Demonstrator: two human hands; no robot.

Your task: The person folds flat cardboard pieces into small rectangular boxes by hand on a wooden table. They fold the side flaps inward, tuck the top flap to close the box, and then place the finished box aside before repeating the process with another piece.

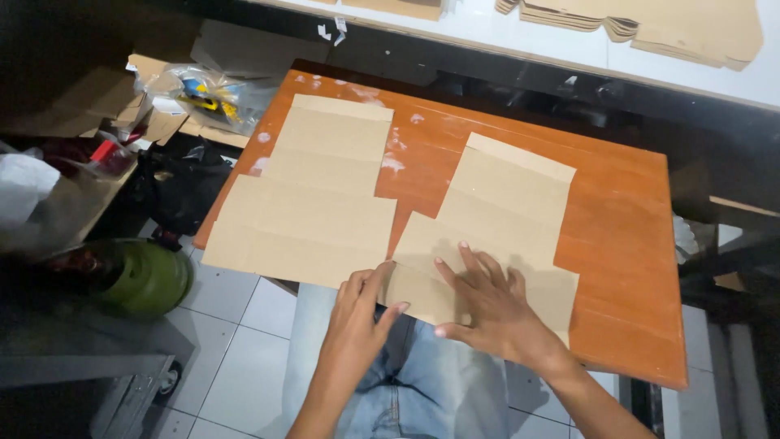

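- Bench (626,244): orange wood, tilted in view, white smears near far left corner.
- Right sheet (504,203): flat brown cardboard blank, stepped outline, narrow part toward far edge, wide part overhanging near edge at middle.
- Right hand (487,305): pressed flat on near part of right sheet, fingers (467,264) spread and pointing toward far edge, thumb out to the left at near edge; nothing gripped, palm down.
- Left hand (357,313): at near left corner of right sheet, fingers curled at its edge, thumb beneath or beside the overhang; pinching the corner or only touching it — cannot tell.
- Left sheet (313,203): same kind of brown blank, flat on left half of bench, narrow part toward far left corner, wide part reaching left and near edges; just beside right sheet, edges close near left hand, touching or apart unclear.
- Jeans (422,382): blue, below near edge, under both hands.
- Cylinder (150,276): green, on tiled floor off left edge of bench.
- Bag (207,93): clear plastic with yellow and blue contents, on cardboard clutter beyond far left corner.
- Stack (650,24): more brown blanks piled on white surface past far edge, well apart from hands.
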